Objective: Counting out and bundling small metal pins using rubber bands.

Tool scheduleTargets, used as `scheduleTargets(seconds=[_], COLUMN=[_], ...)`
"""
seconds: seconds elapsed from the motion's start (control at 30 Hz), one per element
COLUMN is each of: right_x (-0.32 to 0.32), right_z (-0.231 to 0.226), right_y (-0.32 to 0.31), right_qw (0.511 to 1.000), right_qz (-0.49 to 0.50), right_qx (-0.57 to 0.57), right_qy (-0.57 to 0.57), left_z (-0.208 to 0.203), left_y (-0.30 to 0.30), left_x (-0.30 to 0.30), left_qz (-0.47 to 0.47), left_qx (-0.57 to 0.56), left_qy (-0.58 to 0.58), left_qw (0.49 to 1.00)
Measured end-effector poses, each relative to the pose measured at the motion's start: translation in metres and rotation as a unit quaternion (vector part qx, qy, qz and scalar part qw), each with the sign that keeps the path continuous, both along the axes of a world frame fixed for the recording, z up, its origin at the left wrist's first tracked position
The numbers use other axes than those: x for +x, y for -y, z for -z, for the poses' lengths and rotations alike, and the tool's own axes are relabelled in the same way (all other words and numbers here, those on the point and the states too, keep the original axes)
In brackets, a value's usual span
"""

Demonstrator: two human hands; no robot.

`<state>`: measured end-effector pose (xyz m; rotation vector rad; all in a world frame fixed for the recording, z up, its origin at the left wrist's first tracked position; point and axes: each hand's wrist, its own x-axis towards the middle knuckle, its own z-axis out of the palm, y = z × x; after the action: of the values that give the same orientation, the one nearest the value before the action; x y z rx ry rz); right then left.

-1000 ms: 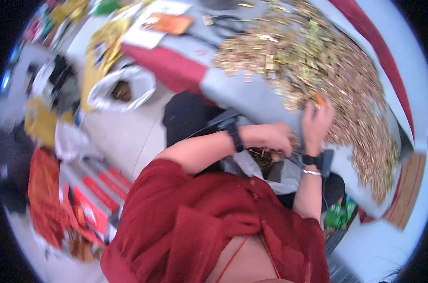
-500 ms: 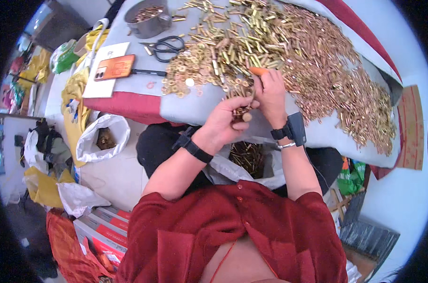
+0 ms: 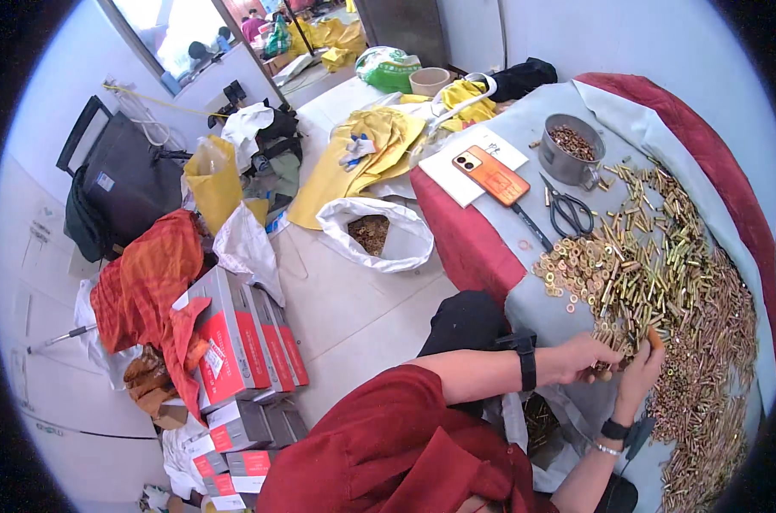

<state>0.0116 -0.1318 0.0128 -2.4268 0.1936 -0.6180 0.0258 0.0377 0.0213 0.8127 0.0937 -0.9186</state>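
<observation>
- Pale tiled floor (image 3: 354, 316) runs beside a table (image 3: 525, 128) draped in grey cloth over red, which carries the work.
- Brass pins (image 3: 661, 256) and washers (image 3: 576, 265) lie heaped over most of the table, thickest toward its right edge and running down to its near edge.
- Left hand (image 3: 586, 357) is at the near edge of the table, fingers curled shut around a small cluster of brass bits; a dark band sits on that wrist.
- Right hand (image 3: 637, 374) faces it, just beside and apparently touching at the fingertips, pinching something small and orange; whether it is a cap or a tool is too small to tell. A dark watch and a thin bracelet are on that wrist.
- Near the far edge stands a metal pot (image 3: 569, 159) filled with brown pieces.
- Scissors (image 3: 567, 212) lie between the pot and the heap; an orange phone (image 3: 490, 174) rests on a white sheet (image 3: 456, 175) at the far left corner.
- Off the table, on the floor by its left edge, a white bag (image 3: 403, 248) sits open with brown bits inside.
- Red-and-white boxes (image 3: 242, 342) are stacked further left, an orange cloth (image 3: 140, 282) draped beside them.
</observation>
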Motion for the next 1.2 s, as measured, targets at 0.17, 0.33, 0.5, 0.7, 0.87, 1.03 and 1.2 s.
scheduleTargets(seconds=[0.17,0.33,0.5,0.7,0.87,1.03,1.2], right_x=[-0.02,-0.038,-0.051,-0.057,-0.061,-0.066,-0.066], right_z=[-0.003,-0.005,-0.012,-0.02,-0.018,-0.004,-0.009], right_y=[-0.001,-0.024,-0.034,-0.031,-0.025,-0.016,-0.021], right_qw=[0.945,0.949,0.895,0.873,0.878,0.854,0.855], right_qz=[0.007,-0.015,-0.005,0.019,-0.018,-0.008,0.01], right_qx=[0.327,0.316,0.447,0.488,0.478,0.519,0.519], right_qy=[-0.022,-0.01,0.001,0.009,-0.013,-0.015,-0.019], left_z=[-0.007,-0.006,-0.007,-0.001,0.0,0.0,0.01], left_y=[0.005,0.009,0.003,0.01,0.011,0.012,0.024], left_x=[-0.003,-0.006,-0.008,-0.008,-0.01,-0.01,-0.008], left_qz=[0.015,0.037,0.048,0.058,0.065,0.074,0.088], left_qx=[0.09,0.083,0.098,0.068,0.1,-0.004,-0.008], left_qy=[0.163,0.172,0.175,0.168,0.191,0.128,0.105], left_qw=[0.982,0.981,0.979,0.982,0.974,0.989,0.991])
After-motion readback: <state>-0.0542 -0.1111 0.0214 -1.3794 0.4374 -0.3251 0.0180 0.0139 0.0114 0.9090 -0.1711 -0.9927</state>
